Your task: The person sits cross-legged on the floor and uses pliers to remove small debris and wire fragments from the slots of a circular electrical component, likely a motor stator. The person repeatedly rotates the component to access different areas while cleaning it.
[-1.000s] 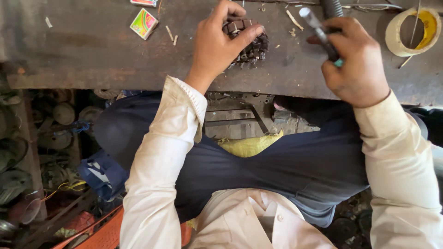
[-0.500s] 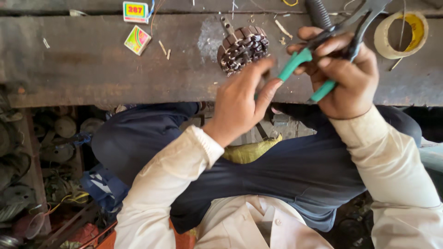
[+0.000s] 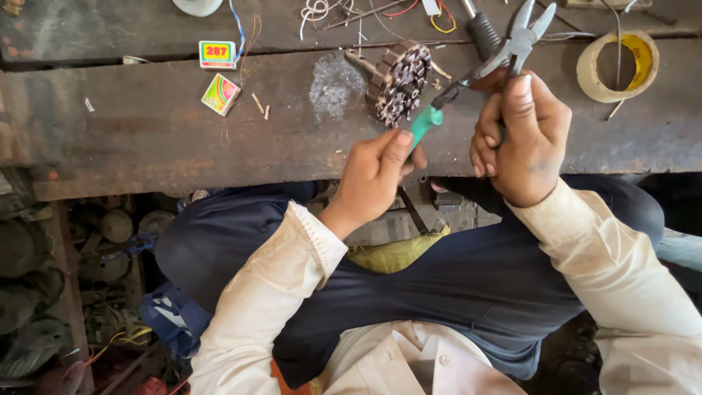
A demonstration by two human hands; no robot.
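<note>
My right hand [image 3: 525, 139] grips a pair of green-handled pliers [image 3: 488, 64], jaws pointing up and to the right over the wooden bench [image 3: 161, 132]. My left hand [image 3: 374, 174] pinches the tip of one green handle between thumb and fingers. A round metal motor armature [image 3: 398, 82] with copper windings lies on the bench just above my left hand, free of both hands. A patch of silvery filings [image 3: 333, 84] lies to its left.
Two small colourful boxes [image 3: 218, 53] [image 3: 221, 94] lie at the left. A roll of yellow tape [image 3: 614, 66] sits at the right. Loose wires [image 3: 344, 11] and a black-handled tool [image 3: 480, 31] lie at the back. Metal parts [image 3: 44, 292] are piled under the bench.
My left hand left the armature and came back to the pliers' handle. My right hand turned the pliers so the jaws point up and right. The view shifted down.
</note>
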